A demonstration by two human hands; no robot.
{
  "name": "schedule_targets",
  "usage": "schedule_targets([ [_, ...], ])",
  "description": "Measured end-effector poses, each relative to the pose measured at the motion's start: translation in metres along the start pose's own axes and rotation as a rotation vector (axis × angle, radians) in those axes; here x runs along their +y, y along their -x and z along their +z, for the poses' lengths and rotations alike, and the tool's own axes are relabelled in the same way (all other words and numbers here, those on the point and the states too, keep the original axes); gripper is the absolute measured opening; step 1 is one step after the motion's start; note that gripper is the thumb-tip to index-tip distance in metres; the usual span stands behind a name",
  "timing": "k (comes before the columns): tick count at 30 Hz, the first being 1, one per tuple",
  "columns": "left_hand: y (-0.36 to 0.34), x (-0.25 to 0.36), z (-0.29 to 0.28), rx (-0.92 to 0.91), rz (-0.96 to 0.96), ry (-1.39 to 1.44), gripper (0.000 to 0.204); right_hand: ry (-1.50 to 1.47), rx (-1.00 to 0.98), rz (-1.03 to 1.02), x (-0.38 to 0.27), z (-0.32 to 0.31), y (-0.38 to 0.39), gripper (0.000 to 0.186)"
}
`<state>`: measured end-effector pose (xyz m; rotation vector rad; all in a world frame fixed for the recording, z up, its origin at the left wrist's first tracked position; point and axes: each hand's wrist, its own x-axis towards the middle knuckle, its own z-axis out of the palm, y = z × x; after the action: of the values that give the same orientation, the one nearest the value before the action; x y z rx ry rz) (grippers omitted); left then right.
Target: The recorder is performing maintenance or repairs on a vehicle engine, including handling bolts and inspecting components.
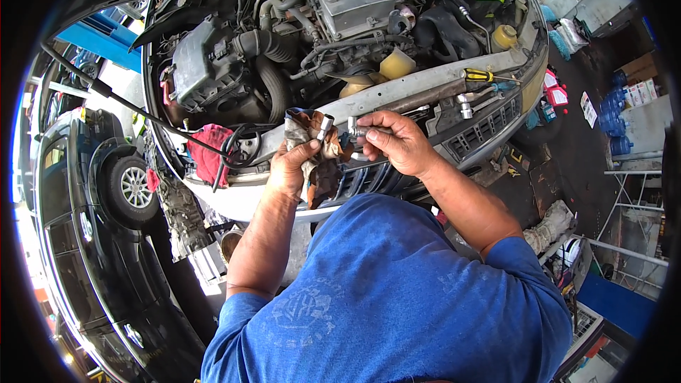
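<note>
Both my hands are over the front edge of a car's open engine bay. My left hand (292,169) is closed round a grimy, crumpled rag (323,183), along with a shiny chrome socket (325,126) that stands up out of the cloth. Just to the right, my right hand (399,143) pinches a second small chrome piece (352,124), which looks like a socket, between thumb and fingers. The two metal pieces are close together but apart. Part of the right-hand piece is hidden by the fingertips.
A yellow-handled screwdriver (479,75) lies on the front panel (418,84), with chrome sockets (465,108) and wrenches nearby. A red cloth (208,154) and black cable rest at the left. The engine (355,7) fills the bay. A dark vehicle (99,241) stands left.
</note>
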<state>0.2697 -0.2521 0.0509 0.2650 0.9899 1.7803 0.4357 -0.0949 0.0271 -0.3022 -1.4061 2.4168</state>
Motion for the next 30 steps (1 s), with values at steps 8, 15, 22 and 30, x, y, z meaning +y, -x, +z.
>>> schedule_targets([
  [8, -0.002, -0.012, 0.014, -0.059, -0.035, -0.539, 0.04, 0.192, 0.001, -0.022, 0.005, 0.011, 0.0, 0.02],
  [15, 0.001, -0.034, 0.036, -0.179, -0.084, -0.752, 0.034, -0.193, 0.023, 0.269, 0.007, -0.015, 0.026, 0.026],
  [22, -0.006, -0.062, 0.081, -0.191, -0.173, -1.061, 0.041, -0.336, 0.091, 0.441, 0.022, -0.077, 0.059, 0.01],
  [30, -0.009, -0.029, 0.102, 0.291, 0.324, -1.417, 0.034, -0.356, 0.228, 0.321, -0.027, -0.145, 0.075, 0.01],
])
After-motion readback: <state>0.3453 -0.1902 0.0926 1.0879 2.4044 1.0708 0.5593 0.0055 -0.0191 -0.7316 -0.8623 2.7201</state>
